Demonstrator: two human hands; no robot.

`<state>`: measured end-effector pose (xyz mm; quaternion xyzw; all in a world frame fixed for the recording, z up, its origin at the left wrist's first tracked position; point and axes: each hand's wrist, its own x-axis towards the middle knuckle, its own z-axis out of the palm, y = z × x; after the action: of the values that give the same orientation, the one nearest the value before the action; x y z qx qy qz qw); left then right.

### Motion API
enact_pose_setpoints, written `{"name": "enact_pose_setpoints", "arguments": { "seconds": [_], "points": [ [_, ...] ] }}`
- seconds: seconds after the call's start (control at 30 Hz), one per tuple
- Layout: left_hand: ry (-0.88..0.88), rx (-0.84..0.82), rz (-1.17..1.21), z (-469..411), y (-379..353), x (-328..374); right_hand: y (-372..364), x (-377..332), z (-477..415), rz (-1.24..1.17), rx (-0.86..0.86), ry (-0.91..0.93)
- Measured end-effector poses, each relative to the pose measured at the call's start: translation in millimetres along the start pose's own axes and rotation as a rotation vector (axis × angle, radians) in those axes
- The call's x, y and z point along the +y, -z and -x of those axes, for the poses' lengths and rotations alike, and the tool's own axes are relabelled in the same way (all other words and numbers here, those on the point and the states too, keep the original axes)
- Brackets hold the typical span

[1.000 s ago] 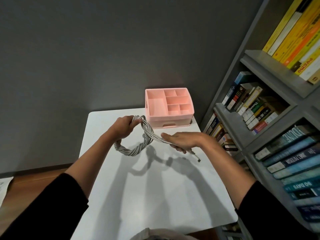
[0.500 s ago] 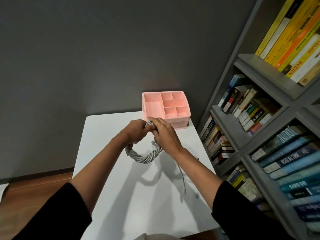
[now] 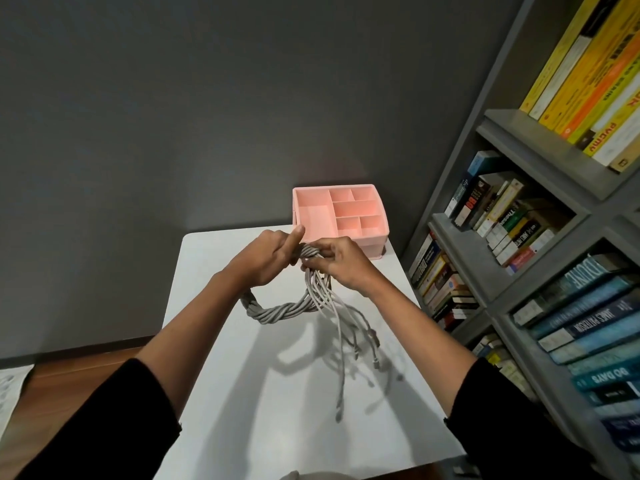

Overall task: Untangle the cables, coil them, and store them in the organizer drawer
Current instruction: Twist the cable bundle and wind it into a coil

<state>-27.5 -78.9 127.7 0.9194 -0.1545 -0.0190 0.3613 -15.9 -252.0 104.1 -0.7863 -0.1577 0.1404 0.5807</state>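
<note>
Loose ends have dropped from the cables [image 3: 277,311], gripped by left hand [image 3: 265,259] and right hand [image 3: 343,263] near the organizer [image 3: 372,239].

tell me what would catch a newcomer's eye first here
The left hand and right hand meet mid-frame above the white table, gripping a twisted grey loop of cables whose loose ends dangle toward the tabletop. Behind them a pink organizer sits at the table's far right corner. A packed bookshelf fills the right side.
</note>
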Motion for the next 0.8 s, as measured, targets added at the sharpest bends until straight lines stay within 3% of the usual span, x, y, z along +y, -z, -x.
{"name": "enact_pose_setpoints", "arguments": {
  "seconds": [0.27,0.43,0.5,0.6,0.7,0.8],
  "points": [
    [-0.278,0.049,-0.380,7,5,-8,17,-14,6,-0.171,-0.330,-0.117],
    [-0.276,0.032,-0.349,3,7,-3,19,-14,4,-0.177,-0.302,-0.133],
    [-0.161,0.014,-0.209,-1,8,-4,16,-13,2,-0.167,-0.214,-0.125],
    [0.101,0.127,0.090,-1,6,-9,15,-7,-2,-0.157,-0.042,-0.113],
    [0.293,0.320,0.560,7,-2,-16,16,0,-5,-0.173,0.199,-0.107],
    [0.375,0.463,1.025,11,-14,-13,13,1,-7,-0.253,0.353,-0.105]
  ]
}}
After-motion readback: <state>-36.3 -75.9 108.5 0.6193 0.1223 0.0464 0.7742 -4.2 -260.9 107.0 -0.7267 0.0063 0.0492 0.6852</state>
